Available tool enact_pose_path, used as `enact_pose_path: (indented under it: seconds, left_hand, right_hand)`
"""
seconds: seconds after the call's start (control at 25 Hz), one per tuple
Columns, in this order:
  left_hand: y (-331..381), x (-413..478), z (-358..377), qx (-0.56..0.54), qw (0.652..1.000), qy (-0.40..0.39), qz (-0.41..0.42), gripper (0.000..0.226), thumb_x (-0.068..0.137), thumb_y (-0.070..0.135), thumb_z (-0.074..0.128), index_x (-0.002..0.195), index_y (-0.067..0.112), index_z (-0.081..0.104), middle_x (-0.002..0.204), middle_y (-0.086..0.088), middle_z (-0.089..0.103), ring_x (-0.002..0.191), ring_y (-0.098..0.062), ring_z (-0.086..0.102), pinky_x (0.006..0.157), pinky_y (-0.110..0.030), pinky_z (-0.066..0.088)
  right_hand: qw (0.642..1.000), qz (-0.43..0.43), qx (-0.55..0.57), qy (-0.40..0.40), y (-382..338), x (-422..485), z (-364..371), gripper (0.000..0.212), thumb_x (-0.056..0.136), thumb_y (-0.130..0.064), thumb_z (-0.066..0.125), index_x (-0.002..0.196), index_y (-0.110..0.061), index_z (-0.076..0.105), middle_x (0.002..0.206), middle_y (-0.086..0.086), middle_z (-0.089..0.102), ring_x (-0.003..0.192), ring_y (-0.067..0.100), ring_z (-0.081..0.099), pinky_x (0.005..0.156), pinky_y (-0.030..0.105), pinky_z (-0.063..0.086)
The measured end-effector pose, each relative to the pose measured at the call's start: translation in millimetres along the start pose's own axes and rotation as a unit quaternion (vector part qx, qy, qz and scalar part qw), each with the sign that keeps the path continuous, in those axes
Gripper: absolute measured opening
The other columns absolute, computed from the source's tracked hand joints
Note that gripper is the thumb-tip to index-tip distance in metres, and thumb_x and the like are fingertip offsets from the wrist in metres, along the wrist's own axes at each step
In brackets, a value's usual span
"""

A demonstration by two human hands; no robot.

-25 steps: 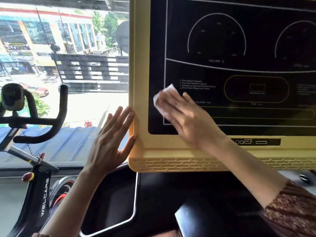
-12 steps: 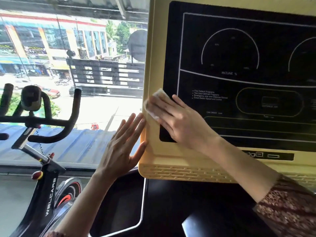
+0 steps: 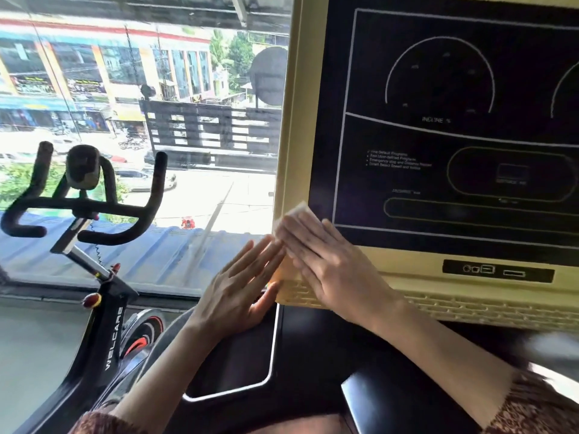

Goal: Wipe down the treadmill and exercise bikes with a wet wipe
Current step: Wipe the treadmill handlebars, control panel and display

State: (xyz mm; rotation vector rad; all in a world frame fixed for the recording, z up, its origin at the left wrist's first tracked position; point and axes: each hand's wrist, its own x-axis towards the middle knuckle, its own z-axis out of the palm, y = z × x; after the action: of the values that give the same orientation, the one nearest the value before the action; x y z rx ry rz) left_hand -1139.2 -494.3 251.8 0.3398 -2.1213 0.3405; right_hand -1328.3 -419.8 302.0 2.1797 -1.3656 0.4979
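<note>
The treadmill console fills the right side, a black display panel in a cream frame. My right hand presses a white wet wipe flat against the frame's lower left corner, fingers straight; most of the wipe is hidden under the fingers. My left hand is open with straight fingers, held against the console's left edge just beside the right hand. A black exercise bike with curved handlebars stands at the left.
A large window behind the bike looks out on a street and buildings. Below the console lies the treadmill's black tray with a silver-rimmed recess. A port strip sits under the display.
My right hand has slid the wipe from the black display leftward and down onto the cream frame's lower left corner. The left hand stays by the console's edge. The view shifted left.
</note>
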Motion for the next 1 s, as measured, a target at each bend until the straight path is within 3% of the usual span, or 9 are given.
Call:
enact_pose_path:
  seconds: [0.12,0.24,0.36,0.44,0.56,0.72,0.88,1.0]
  left_hand:
    - [8.6,-2.6,2.8,-0.010,0.999,-0.006,0.037,0.042,0.093,0.017,0.057,0.131,0.001,0.048,0.137,-0.015,0.049,0.134,-0.028,0.042,0.113,-0.039,0.033]
    - [7.5,6.4,4.9,-0.011,1.000,-0.002,0.008,0.047,0.094,0.019,0.055,0.135,0.000,0.042,0.142,-0.017,0.043,0.138,-0.027,0.037,0.116,-0.039,0.028]
    - [-0.6,10.1,5.8,-0.013,0.999,-0.015,-0.044,0.058,0.095,0.028,0.051,0.142,0.002,0.031,0.155,-0.005,0.023,0.146,-0.021,0.019,0.120,-0.035,0.016]
    - [-3.3,9.2,4.5,-0.024,0.997,-0.036,-0.056,0.061,0.096,0.035,0.047,0.145,0.003,0.028,0.159,0.003,0.012,0.147,-0.020,0.015,0.120,-0.033,0.011]
    - [-4.3,7.6,-1.1,-0.013,0.997,-0.057,-0.057,0.065,0.095,0.039,0.048,0.145,0.002,0.029,0.156,-0.007,0.023,0.146,-0.023,0.017,0.120,-0.036,0.012]
    - [-7.1,5.2,-9.2,-0.022,0.994,-0.085,-0.071,0.069,0.094,0.043,0.049,0.146,0.002,0.030,0.155,-0.010,0.025,0.146,-0.024,0.018,0.120,-0.037,0.013]
    - [-7.2,1.5,-12.7,-0.023,0.992,-0.103,-0.069,0.072,0.093,0.046,0.050,0.147,0.003,0.029,0.156,-0.010,0.023,0.146,-0.024,0.019,0.120,-0.034,0.011]
    - [-7.4,1.9,-14.0,-0.016,0.992,-0.106,-0.064,0.072,0.093,0.046,0.050,0.147,0.002,0.029,0.156,-0.009,0.022,0.145,-0.023,0.019,0.121,-0.033,0.010]
  right_hand:
    - [0.999,-0.019,-0.015,-0.023,12.0,-31.8,-8.7,0.048,0.100,-0.023,0.037,0.147,-0.015,0.035,0.155,0.001,0.029,0.145,0.017,0.020,0.117,0.037,0.022]
    - [0.998,0.009,-0.045,-0.041,42.9,-73.5,-26.2,0.052,0.097,-0.020,0.042,0.149,-0.017,0.030,0.156,0.002,0.026,0.145,0.019,0.020,0.116,0.041,0.023]
    - [0.994,0.088,-0.045,-0.049,66.7,-108.4,-43.1,0.051,0.100,-0.023,0.036,0.150,-0.017,0.026,0.158,0.004,0.022,0.146,0.021,0.018,0.113,0.047,0.027]
    - [0.993,0.096,-0.040,-0.052,66.9,-110.4,-42.3,0.050,0.102,-0.023,0.034,0.150,-0.016,0.025,0.158,0.005,0.021,0.146,0.022,0.017,0.113,0.050,0.028]
    - [0.998,0.055,-0.023,-0.033,47.3,-73.2,-28.2,0.054,0.100,-0.011,0.047,0.150,-0.013,0.027,0.158,0.006,0.021,0.146,0.024,0.016,0.115,0.048,0.027]
    - [0.999,-0.020,-0.013,-0.030,4.2,-19.1,-3.6,0.056,0.099,-0.011,0.050,0.150,-0.014,0.026,0.158,0.005,0.022,0.147,0.022,0.011,0.120,0.039,0.015]
    - [0.994,-0.078,-0.036,-0.065,10.5,-39.8,-9.5,0.063,0.090,-0.004,0.053,0.148,-0.017,0.032,0.155,0.003,0.027,0.145,0.019,0.018,0.118,0.038,0.015]
    - [0.994,-0.042,-0.065,-0.079,40.1,-81.6,-28.0,0.070,0.088,-0.002,0.059,0.149,-0.019,0.029,0.156,0.001,0.025,0.146,0.018,0.017,0.117,0.042,0.018]
